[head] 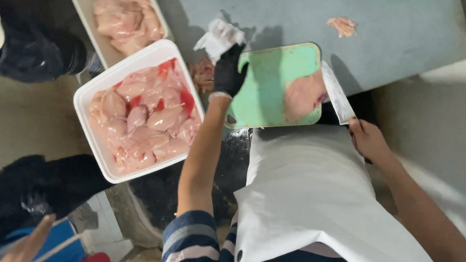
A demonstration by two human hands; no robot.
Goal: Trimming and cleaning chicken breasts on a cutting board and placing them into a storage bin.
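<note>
A wide grey table is left bare to the far right. A white tray of raw chicken is seen at the left edge. A green cutting board carries a chicken piece. The board's left edge is gripped by the gloved left hand; a cleaver is clasped in the bare right hand.

- Two white trays of raw chicken, one just left of the green cutting board, another farther left
- One cutting board
- One chicken piece on the board
- One cleaver at the board's right edge
- One meat scrap beyond the board
</note>
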